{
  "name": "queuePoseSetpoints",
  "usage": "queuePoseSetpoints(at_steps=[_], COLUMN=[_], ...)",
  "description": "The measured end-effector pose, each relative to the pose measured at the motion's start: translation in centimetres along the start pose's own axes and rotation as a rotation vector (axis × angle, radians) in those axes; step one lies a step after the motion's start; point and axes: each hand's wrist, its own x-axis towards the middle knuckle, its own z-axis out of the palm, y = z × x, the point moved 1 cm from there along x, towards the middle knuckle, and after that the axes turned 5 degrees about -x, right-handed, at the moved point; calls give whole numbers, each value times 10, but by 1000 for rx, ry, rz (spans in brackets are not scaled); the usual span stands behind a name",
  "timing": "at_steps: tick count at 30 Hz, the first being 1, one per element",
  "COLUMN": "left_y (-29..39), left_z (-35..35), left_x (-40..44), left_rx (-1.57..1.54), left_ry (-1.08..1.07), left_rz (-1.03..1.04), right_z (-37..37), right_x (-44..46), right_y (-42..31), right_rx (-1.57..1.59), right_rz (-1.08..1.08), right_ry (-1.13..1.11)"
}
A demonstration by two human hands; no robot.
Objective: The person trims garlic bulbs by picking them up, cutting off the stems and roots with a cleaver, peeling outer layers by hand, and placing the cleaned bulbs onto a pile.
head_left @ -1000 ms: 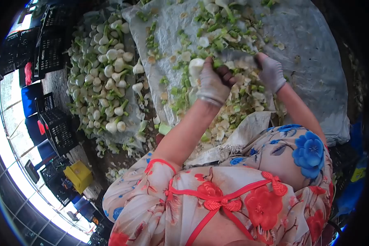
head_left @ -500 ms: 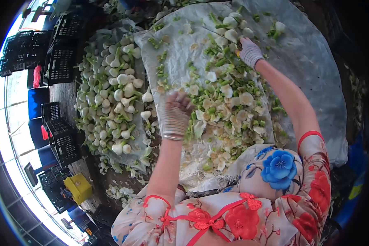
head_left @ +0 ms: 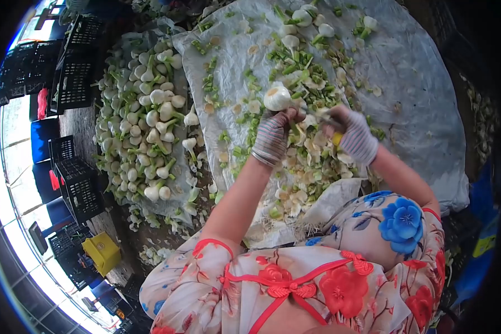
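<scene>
My left hand (head_left: 273, 135), in a striped glove, is closed around the stem of a white garlic bulb (head_left: 276, 98), whose pale round end faces up. Just to the right, my gloved right hand (head_left: 356, 135) grips a knife by its yellow handle (head_left: 337, 138); the blade is blurred and points toward the stem. Whether blade and stem touch, I cannot tell. Beneath both hands lies a heap of cut green stems and papery skins (head_left: 300, 178) on a pale plastic sheet (head_left: 417, 100). Several garlic bulbs (head_left: 302, 18) rest at the sheet's far side.
A large pile of garlic bulbs with stems (head_left: 145, 117) lies to the left of the sheet. Black plastic crates (head_left: 78, 78) and a yellow container (head_left: 102, 255) stand farther left. One bulb (head_left: 369, 23) sits alone at the far right.
My right hand has come back from the far bulbs toward me with the knife. My left hand has moved up and right, and now has a garlic bulb in it.
</scene>
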Motion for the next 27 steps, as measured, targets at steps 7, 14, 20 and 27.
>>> queuePoseSetpoints(at_steps=[7, 14, 20, 27], left_y=[-13, -33, -20, -19], left_z=[7, -14, 10, 24], left_x=[-14, -15, -29, -37], left_rx=[684, 691, 1361, 1014], left_ry=[-359, -341, -425, -220], left_rz=[100, -113, 87, 207], right_z=[-37, -36, -32, -52], right_x=[1, -15, -23, -41], right_y=[-48, -48, -26, 75], right_rx=[-620, -651, -561, -660], right_rz=[-244, -231, -164, 364], right_ry=[-95, -130, -67, 118])
